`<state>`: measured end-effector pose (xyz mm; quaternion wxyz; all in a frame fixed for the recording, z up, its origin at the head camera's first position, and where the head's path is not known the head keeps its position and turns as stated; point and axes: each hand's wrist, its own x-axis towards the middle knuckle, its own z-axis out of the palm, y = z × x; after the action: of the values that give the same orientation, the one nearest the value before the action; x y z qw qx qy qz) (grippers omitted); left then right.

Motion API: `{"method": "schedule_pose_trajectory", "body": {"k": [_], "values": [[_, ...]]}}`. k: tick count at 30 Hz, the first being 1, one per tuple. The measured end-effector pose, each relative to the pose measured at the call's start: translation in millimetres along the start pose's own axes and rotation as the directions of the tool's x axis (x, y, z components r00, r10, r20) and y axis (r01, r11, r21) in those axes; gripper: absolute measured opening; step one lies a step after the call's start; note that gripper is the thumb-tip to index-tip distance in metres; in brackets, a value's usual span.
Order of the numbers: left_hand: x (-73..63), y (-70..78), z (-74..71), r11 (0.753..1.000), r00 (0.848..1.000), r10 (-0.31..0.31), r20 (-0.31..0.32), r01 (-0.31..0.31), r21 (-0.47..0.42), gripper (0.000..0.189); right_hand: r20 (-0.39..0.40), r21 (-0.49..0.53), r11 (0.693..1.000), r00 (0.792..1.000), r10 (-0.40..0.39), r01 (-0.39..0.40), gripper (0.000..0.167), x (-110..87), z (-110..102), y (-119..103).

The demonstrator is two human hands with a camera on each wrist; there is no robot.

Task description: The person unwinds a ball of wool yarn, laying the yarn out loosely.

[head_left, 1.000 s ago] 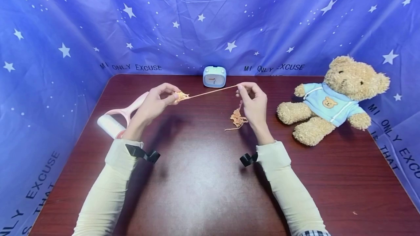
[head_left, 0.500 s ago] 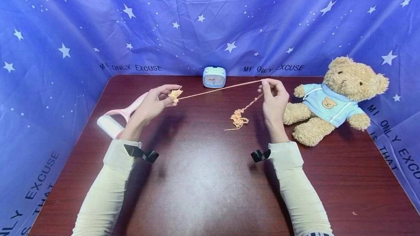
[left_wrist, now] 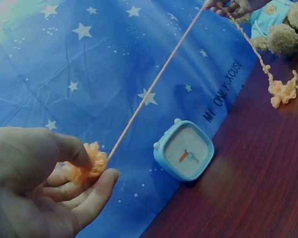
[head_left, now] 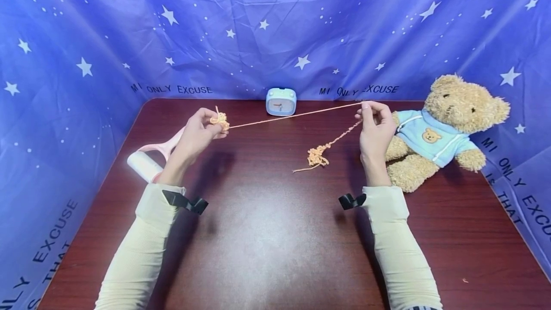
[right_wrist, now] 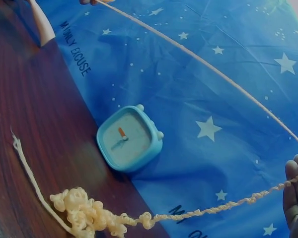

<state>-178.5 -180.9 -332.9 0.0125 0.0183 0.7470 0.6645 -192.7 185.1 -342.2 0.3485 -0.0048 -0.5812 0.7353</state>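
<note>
Between thumb and fingers my left hand (head_left: 200, 130) pinches a small orange crocheted piece (left_wrist: 92, 163), raised over the table's left half. A single strand of orange yarn (head_left: 292, 115) runs taut from it, rising to the right. At its other end my right hand (head_left: 376, 130) pinches the strand between thumb and index finger, beside the teddy bear. From below that hand a kinked, twisted length of yarn (right_wrist: 208, 211) slants down to a curly clump of yarn (head_left: 317, 155). The clump has a loose tail and lies low over the table's middle right.
A light blue alarm clock (head_left: 281, 102) stands at the table's back edge, behind the strand. The teddy bear (head_left: 447, 133) in a blue top sits at the right. A pink-handled lint roller (head_left: 146, 165) lies partly behind my left forearm. A star-print curtain (head_left: 275, 27) surrounds the table (head_left: 267, 233).
My right hand has moved right, lengthening the taut strand and drawing out the kinked yarn above the clump. My left hand has shifted slightly left with the crocheted piece.
</note>
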Motion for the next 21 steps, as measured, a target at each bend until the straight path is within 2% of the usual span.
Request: {"method": "schedule_pose_trajectory", "body": {"k": [5,8,12,15,19,21], "values": [[1.1,0.1,0.5,1.000,0.999,-0.003,-0.051,0.001,-0.031,0.033,-0.030,0.003,1.000,1.000,0.003,-0.003,0.003,3.6,-4.9,-1.4],[0.5,0.7,0.4,1.000,0.998,0.006,-0.061,-0.007,-0.009,0.044,-0.036,0.008,1.000,0.999,0.004,-0.003,0.002,3.4,-5.5,-3.2],[-1.2,1.5,-0.7,0.999,0.997,0.003,-0.076,0.001,0.044,0.028,-0.035,0.007,1.000,0.999,0.004,-0.004,0.003,3.8,-6.7,-2.6],[-2.0,2.3,-1.6,0.995,0.994,-0.009,-0.112,0.020,0.098,0.016,-0.034,0.011,1.000,0.999,0.012,-0.012,0.003,5.1,-8.2,-0.4],[-2.4,2.7,-3.0,0.986,0.986,-0.014,-0.167,0.041,0.160,0.018,-0.028,0.003,1.000,1.000,0.009,-0.009,0.003,5.8,-10.0,1.7],[-2.2,2.2,-3.8,0.987,0.985,-0.004,-0.171,0.031,0.155,0.019,-0.017,-0.012,1.000,1.000,0.004,-0.004,0.003,6.0,-11.1,2.6]]}}
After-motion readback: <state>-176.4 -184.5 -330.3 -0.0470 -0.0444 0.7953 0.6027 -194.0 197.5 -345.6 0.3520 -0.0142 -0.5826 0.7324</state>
